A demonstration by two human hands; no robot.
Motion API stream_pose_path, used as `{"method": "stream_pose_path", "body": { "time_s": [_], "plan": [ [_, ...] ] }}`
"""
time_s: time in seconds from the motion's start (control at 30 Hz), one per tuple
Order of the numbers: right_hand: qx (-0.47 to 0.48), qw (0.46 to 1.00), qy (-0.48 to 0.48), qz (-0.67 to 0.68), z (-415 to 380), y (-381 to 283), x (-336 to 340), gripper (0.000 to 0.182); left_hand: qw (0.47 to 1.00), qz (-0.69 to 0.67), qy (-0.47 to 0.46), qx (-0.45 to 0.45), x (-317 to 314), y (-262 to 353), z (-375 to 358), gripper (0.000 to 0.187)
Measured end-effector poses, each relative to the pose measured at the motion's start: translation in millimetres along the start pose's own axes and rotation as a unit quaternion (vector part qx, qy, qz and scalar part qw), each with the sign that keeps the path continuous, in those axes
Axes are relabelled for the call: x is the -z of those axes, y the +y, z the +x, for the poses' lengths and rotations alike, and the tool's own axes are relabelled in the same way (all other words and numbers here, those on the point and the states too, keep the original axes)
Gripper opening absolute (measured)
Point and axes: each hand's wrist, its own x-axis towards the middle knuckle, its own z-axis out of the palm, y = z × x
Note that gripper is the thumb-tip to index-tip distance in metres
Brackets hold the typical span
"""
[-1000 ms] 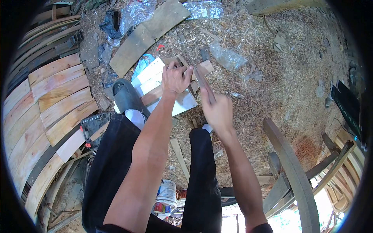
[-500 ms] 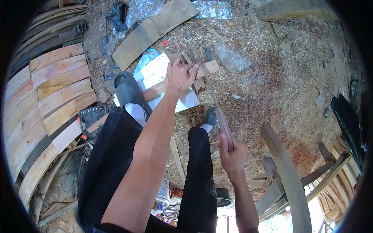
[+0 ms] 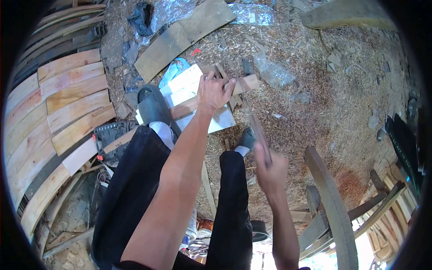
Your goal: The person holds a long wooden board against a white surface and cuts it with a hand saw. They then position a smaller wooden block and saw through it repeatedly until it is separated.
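Note:
My left hand (image 3: 213,93) presses down on a narrow wooden strip (image 3: 183,108), fingers curled over it and thumb toward its right end. The strip lies across a white board (image 3: 222,120), and its right end sticks out past the board. A grey shoe (image 3: 155,107) rests on the strip's left part. In my right hand (image 3: 272,173) is a hand saw (image 3: 260,134), gripped by its handle. The saw's blade is blurred and points up toward the strip, with a visible space between them. Small wood pieces (image 3: 235,100) sit under the strip beside the board.
Wood shavings (image 3: 310,103) cover the ground. A long plank (image 3: 164,51) lies beyond the board, near clear plastic (image 3: 272,69). Stacked boards (image 3: 74,108) and an open black case (image 3: 114,139) are at left. A thick curved beam (image 3: 330,193) stands right of my right hand.
The saw blade has come away from the strip, drawn back toward me by my right hand. My left hand stays on the strip. The whole view has shifted slightly.

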Motion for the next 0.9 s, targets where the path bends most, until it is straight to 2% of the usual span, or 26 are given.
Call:
{"method": "stream_pose_path", "body": {
  "time_s": [0.07,0.1,0.17,0.23,0.3,0.37,0.4,0.47,0.57,0.63,0.7,0.77,0.8,0.87,0.9],
  "plan": [
    [-0.013,1.000,-0.010,-0.024,-30,12,18,0.051,1.000,0.006,-0.007,-0.023,1,-1,2,0.038],
    [-0.023,0.999,-0.012,-0.027,-39,15,22,0.051,0.999,0.008,0.029,-0.037,-1,0,1,0.038],
    [-0.037,0.999,-0.007,-0.028,-37,19,18,0.051,1.000,0.005,0.005,-0.019,-2,-1,0,0.043],
    [0.038,0.997,0.025,-0.058,-5,18,-3,0.051,1.000,0.002,-0.013,-0.003,-1,1,3,0.049],
    [0.041,0.999,0.026,-0.001,40,-2,-26,0.053,0.999,-0.008,-0.033,0.007,4,3,3,0.049],
    [0.064,0.996,0.051,-0.044,80,-8,-51,0.054,1.000,-0.004,-0.008,-0.009,-3,-2,3,0.049],
    [0.063,0.996,0.051,-0.044,92,-14,-52,0.054,1.000,-0.001,0.018,-0.020,-5,-3,1,0.050],
    [0.012,0.998,0.006,-0.053,107,-26,-48,0.053,1.000,-0.003,0.011,-0.016,-4,-2,2,0.050],
    [0.040,0.997,0.007,-0.072,85,-13,-44,0.049,1.000,-0.001,-0.009,-0.008,0,1,2,0.050],
    [0.007,1.000,-0.023,-0.016,34,-24,-11,0.041,1.000,0.001,-0.020,0.005,0,1,3,0.050],
    [0.009,1.000,0.009,-0.023,-14,-2,8,0.048,1.000,-0.001,-0.007,-0.001,-1,0,2,0.051],
    [-0.050,0.999,0.003,-0.021,-43,13,21,0.047,1.000,-0.003,0.002,-0.011,2,3,2,0.044],
    [-0.050,0.999,0.003,-0.021,-41,12,19,0.047,1.000,-0.003,0.011,-0.027,3,2,2,0.038],
    [-0.005,0.998,0.020,-0.063,-27,10,12,0.048,1.000,0.005,0.001,-0.023,2,3,3,0.038],
    [0.019,0.999,0.028,-0.038,-10,11,2,0.048,1.000,0.017,-0.010,-0.016,2,2,2,0.037]
  ]
}}
